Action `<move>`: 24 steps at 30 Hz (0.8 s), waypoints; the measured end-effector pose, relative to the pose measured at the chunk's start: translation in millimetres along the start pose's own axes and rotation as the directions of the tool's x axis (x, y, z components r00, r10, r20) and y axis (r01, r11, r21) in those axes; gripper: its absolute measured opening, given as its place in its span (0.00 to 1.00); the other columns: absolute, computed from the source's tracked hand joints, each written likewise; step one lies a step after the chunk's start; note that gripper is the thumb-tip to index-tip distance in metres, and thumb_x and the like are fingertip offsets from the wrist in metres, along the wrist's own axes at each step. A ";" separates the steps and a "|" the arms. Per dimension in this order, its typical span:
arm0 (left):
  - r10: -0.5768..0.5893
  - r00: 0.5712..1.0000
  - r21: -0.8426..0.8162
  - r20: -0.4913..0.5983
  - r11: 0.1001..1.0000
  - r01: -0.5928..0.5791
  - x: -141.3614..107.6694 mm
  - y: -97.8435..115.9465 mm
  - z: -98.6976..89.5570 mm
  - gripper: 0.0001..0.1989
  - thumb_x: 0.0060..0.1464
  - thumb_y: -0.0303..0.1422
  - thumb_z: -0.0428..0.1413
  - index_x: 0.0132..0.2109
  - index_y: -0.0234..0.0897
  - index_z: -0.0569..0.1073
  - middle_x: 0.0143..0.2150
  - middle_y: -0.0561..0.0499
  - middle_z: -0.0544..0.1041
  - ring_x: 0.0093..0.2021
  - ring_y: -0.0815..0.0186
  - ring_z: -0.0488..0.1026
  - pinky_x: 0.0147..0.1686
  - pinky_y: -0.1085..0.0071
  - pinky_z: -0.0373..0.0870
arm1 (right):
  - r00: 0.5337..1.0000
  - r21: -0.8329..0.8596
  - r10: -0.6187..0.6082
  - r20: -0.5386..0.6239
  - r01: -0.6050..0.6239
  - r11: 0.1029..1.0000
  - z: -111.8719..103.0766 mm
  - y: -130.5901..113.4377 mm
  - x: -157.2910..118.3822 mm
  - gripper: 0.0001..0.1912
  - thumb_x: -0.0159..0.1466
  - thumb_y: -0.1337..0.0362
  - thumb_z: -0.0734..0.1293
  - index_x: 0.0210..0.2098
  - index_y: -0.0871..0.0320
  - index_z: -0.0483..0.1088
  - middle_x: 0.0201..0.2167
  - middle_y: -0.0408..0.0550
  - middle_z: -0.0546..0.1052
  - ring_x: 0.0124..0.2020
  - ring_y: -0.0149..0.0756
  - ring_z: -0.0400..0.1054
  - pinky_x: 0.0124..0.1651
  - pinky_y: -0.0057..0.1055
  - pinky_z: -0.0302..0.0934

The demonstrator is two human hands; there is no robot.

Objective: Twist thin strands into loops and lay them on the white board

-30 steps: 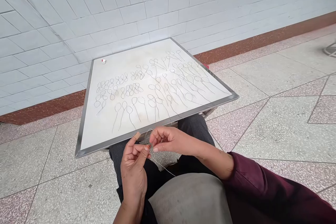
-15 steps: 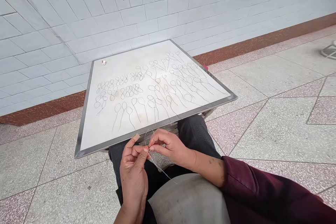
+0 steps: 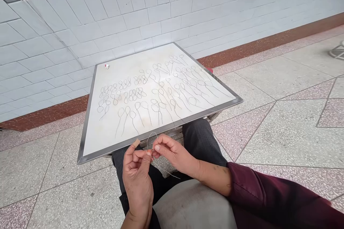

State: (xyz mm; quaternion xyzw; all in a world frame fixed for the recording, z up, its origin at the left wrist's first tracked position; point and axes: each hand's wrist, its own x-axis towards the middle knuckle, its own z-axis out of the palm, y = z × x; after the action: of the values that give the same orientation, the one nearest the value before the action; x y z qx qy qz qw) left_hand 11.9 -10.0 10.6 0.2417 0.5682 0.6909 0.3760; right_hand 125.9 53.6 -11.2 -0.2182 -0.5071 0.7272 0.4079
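A thin pale wire [image 3: 166, 171] is bent into a round loop above my fingertips, and its loose tail runs down to the right over my lap. My left hand [image 3: 138, 175] pinches it between thumb and index finger where the loop closes. A tan bandage [image 3: 136, 143] wraps the tip of one raised finger of that hand. Right beside it, my right hand [image 3: 172, 152] is closed on the same wire with thumb and fingertips. The exact crossing of the wire is hidden by the fingers. Both hands are held just before the table's near edge.
A white table [image 3: 91, 139] with a grey metal rim stands in front of me. Several looped wires [image 3: 138, 105] lie on it, some figure-eight shaped, some with long tails. A small white and red object [image 3: 107, 66] lies at the far left corner. Behind rises a tiled wall [image 3: 150, 14].
My right hand's thumb has shifted slightly up along the wire, and the loop and tail have turned a little. My left hand keeps its pinch. The view has tilted slightly.
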 end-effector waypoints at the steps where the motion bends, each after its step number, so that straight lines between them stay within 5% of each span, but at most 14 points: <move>1: 0.018 1.000 0.013 -0.003 1.000 -0.018 -0.7 0.6 0.8 0.25 0.50 0.34 0.68 0.56 0.43 0.74 0.29 0.59 0.76 0.33 0.71 0.75 0.46 0.71 0.71 | 1.000 -0.003 0.011 -0.007 -0.011 1.000 0.3 -2.6 -0.4 0.16 0.68 0.49 0.67 0.38 0.56 0.67 0.32 0.42 0.72 0.35 0.32 0.69 0.44 0.34 0.65; 14: 0.031 0.999 0.056 0.015 0.998 -0.032 2.8 -9.2 -4.4 0.23 0.51 0.35 0.68 0.54 0.41 0.74 0.33 0.57 0.78 0.33 0.70 0.76 0.42 0.70 0.74 | 0.997 -0.054 0.055 -0.053 -0.058 0.997 -1.5 11.5 -0.9 0.18 0.68 0.47 0.66 0.38 0.55 0.65 0.31 0.41 0.71 0.33 0.32 0.69 0.42 0.36 0.67; 20: 0.053 0.998 0.047 -0.039 0.998 -0.051 4.5 -10.5 -4.9 0.23 0.51 0.35 0.68 0.54 0.42 0.74 0.32 0.57 0.78 0.39 0.69 0.76 0.50 0.68 0.71 | 0.997 -0.249 0.063 -0.043 -0.072 0.966 1.3 14.0 -5.4 0.12 0.63 0.60 0.72 0.39 0.54 0.65 0.33 0.41 0.73 0.34 0.33 0.68 0.39 0.32 0.64; 24: -0.008 1.000 -0.006 0.018 1.000 0.009 4.8 -10.1 -5.5 0.25 0.51 0.35 0.68 0.56 0.41 0.73 0.32 0.57 0.77 0.32 0.71 0.74 0.43 0.71 0.72 | 1.000 -0.286 -0.008 -0.008 0.005 0.958 2.2 12.9 -5.5 0.03 0.66 0.65 0.66 0.39 0.54 0.66 0.31 0.41 0.74 0.32 0.32 0.68 0.38 0.31 0.64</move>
State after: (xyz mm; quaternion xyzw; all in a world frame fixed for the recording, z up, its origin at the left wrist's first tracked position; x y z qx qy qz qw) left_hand 7.3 -8.8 -0.9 0.2443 0.5639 0.6887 0.3847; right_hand 122.7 45.9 -22.7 -0.2766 -0.6057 0.6439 0.3768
